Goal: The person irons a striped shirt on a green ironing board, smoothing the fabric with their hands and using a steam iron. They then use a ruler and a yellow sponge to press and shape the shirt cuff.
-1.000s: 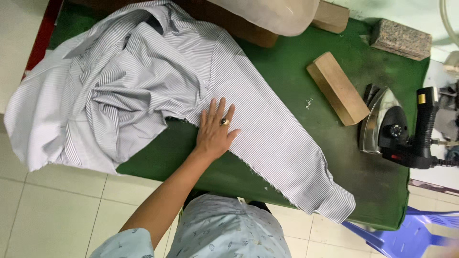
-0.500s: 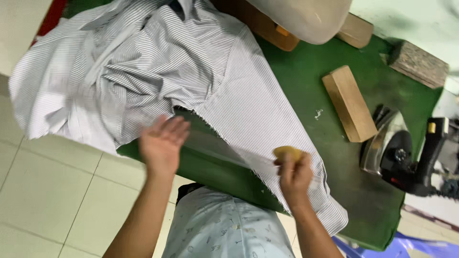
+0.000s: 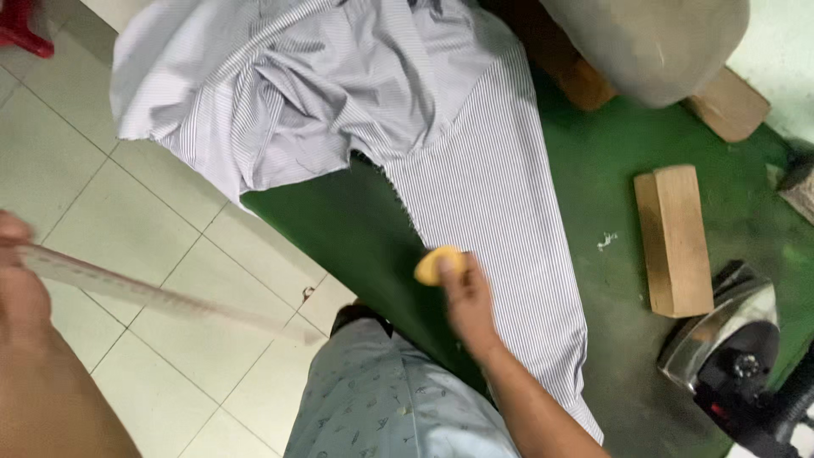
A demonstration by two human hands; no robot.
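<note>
On sleeve [image 3: 500,220]: R hand [image 3: 466,297] pinches chalk [image 3: 434,265]; L hand [image 3: 19,280] lifts ruler [image 3: 153,293].

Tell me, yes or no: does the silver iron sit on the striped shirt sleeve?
No. The silver iron rests on the green felt table, apart from the striped shirt sleeve, with a wooden block between them.

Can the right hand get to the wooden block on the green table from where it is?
Probably yes: the right hand, holding a yellow piece, sits over the striped sleeve; only flat cloth and green table lie before the wooden block.
</note>
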